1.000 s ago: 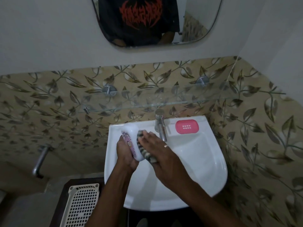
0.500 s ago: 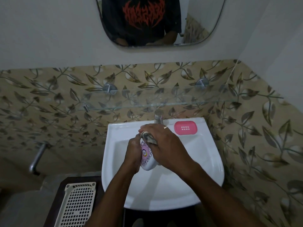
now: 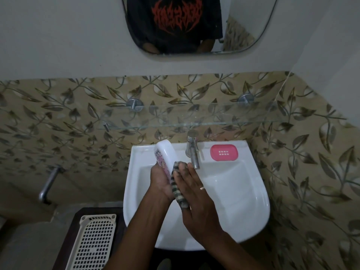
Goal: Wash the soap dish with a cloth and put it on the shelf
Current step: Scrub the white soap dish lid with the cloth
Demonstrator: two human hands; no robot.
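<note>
Leaf-patterned tiles back the corner, with a mirror (image 3: 194, 26) on the plain wall above.

- Shelf (image 3: 194, 121): glass, on two metal pegs, above the sink.
- Sink (image 3: 243, 191): white, with the tap (image 3: 192, 151) at the middle of its back rim.
- Pink tray (image 3: 224, 152): flat on the rim, just right of the tap.
- Dish (image 3: 165, 152): white with a pink-patterned face, stood on edge and tilted over the left of the basin, not on the shelf.
- Left hand (image 3: 160, 184): mine, wrapped round the dish's lower end.
- Cloth (image 3: 176, 184): striped, sandwiched between the dish and my right palm.
- Right hand (image 3: 196, 195): fingers straight and flat, pressing the cloth against the dish; a ring (image 3: 202, 188) on one finger.
- Basket (image 3: 93, 244): cream, perforated, on a dark stand left of the sink.
- Pipe (image 3: 48, 184): metal, on the left wall.
</note>
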